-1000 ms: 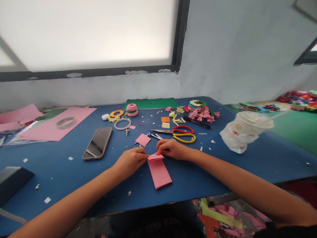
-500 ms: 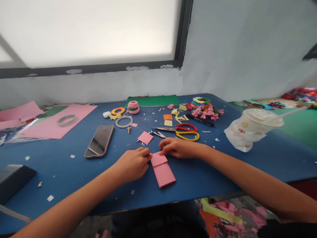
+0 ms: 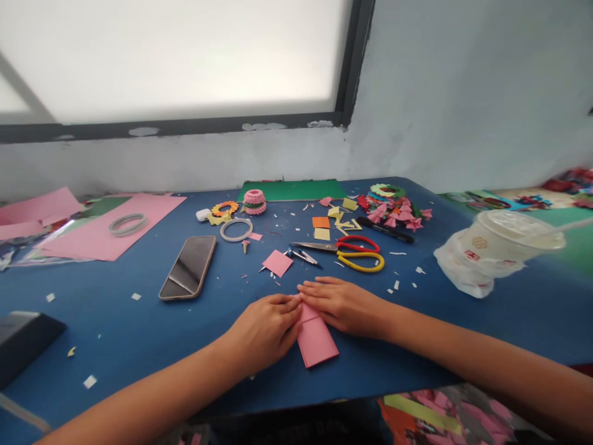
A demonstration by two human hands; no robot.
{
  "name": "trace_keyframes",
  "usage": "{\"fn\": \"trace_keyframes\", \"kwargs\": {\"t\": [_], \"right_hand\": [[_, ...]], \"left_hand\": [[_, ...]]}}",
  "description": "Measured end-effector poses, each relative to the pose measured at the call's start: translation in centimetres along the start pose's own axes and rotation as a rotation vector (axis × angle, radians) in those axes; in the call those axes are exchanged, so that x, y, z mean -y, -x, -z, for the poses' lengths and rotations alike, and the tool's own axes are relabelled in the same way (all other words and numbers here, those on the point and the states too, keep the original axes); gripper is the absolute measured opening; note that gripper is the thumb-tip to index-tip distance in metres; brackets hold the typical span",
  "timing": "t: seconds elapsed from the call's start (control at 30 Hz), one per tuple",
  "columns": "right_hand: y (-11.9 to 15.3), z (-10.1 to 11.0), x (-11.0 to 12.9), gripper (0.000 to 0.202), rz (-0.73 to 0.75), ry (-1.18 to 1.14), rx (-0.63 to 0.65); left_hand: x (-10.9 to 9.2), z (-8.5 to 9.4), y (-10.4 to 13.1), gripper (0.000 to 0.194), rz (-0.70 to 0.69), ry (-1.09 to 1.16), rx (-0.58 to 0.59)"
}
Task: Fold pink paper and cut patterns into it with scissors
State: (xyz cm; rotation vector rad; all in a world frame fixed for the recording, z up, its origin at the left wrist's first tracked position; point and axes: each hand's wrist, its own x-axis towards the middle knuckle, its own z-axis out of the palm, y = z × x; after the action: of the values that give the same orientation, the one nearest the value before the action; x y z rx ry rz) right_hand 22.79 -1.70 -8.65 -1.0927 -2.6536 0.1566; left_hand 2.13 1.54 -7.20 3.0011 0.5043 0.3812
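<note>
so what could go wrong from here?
Skew: the left hand and right hand both rest on the far part of the folded pink paper, its near end unheld, so it might pivot.
Snag: the scissors lie just beyond the right hand; reaching forward might brush them.
Knock: the cup stands beyond the right forearm; a wide swing might tip it. Can't see whether it's full.

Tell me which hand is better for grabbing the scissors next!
Probably the right hand: it is nearer the scissors, and their red and yellow handles lie on its side. The left hand is farther off, at the left of the folded pink paper.
</note>
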Motion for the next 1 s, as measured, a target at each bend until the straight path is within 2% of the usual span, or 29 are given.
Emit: {"fn": "trace_keyframes", "kwargs": {"t": [0.2,0.33,0.4,0.47,0.53,0.57,0.63,0.7,0.8,1.0], "right_hand": [[0.7,0.9,0.2,0.043,-0.107,-0.066,0.072],[1.0,0.6,0.1,0.043,-0.124,-0.158,0.075],[0.8,0.3,-0.2,0.040,-0.141,-0.229,0.033],[0.4,0.0,-0.4,0.029,-0.164,-0.309,-0.063],[0.1,-0.3,-0.6,0.021,-0.186,-0.377,-0.158],[-0.1,-0.3,-0.6,0.024,-0.203,-0.390,-0.175],[-0.2,-0.3,-0.6,0.042,-0.238,-0.379,-0.138],[-0.2,-0.2,-0.7,0.054,-0.261,-0.341,-0.065],[-0.1,-0.1,-0.9,0.050,-0.261,-0.334,-0.017],[-0.1,0.0,-0.3,0.042,-0.259,-0.461,-0.136]], "left_hand": [[0.1,0.8,0.4,0.034,0.113,0.128,0.096],[0.3,1.2,0.1,0.029,0.196,0.203,0.097],[0.5,1.1,-0.1,0.023,0.248,0.232,0.071],[0.6,0.9,-0.3,0.019,0.309,0.235,0.020],[0.8,0.6,-0.4,0.029,0.366,0.186,-0.024],[0.8,0.6,-0.4,0.038,0.383,0.155,-0.028],[0.9,0.7,-0.4,0.049,0.385,0.120,0.002],[0.9,0.8,-0.3,0.047,0.378,0.142,0.034],[1.0,0.9,-0.4,0.042,0.402,0.224,0.020],[0.9,0.6,-0.5,0.034,0.424,0.430,-0.018]]}}
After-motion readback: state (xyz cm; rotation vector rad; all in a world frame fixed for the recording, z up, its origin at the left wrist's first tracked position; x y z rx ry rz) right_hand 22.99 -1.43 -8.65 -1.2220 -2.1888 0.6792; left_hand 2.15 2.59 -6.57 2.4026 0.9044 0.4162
